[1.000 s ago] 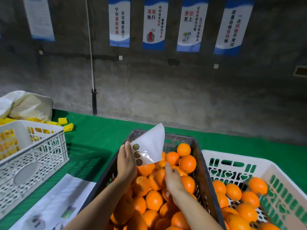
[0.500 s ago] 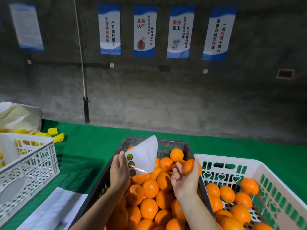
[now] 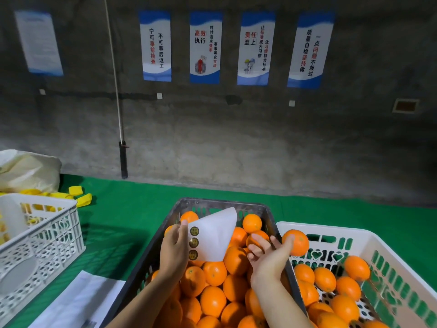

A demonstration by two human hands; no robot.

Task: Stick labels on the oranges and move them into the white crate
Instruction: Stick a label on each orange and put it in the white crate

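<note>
One orange (image 3: pixel 296 242) now rides at the right hand's (image 3: pixel 269 259) fingertips, its fingers spread, over the rim of the white crate (image 3: pixel 326 229) at lower right; a second ago that hand was down among the fruit in the dark crate (image 3: pixel 220 202). About eight oranges already lie in the white crate. The left hand (image 3: pixel 173 253) pinches a backing sheet (image 3: pixel 212 235) bearing three labels.

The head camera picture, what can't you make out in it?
- Whether the orange at the right hand bears a label: none shows on the visible side.
- Print on the labels of the sheet in the left hand: too small.
- The near end of the white crate: cut off by the frame edge.
</note>
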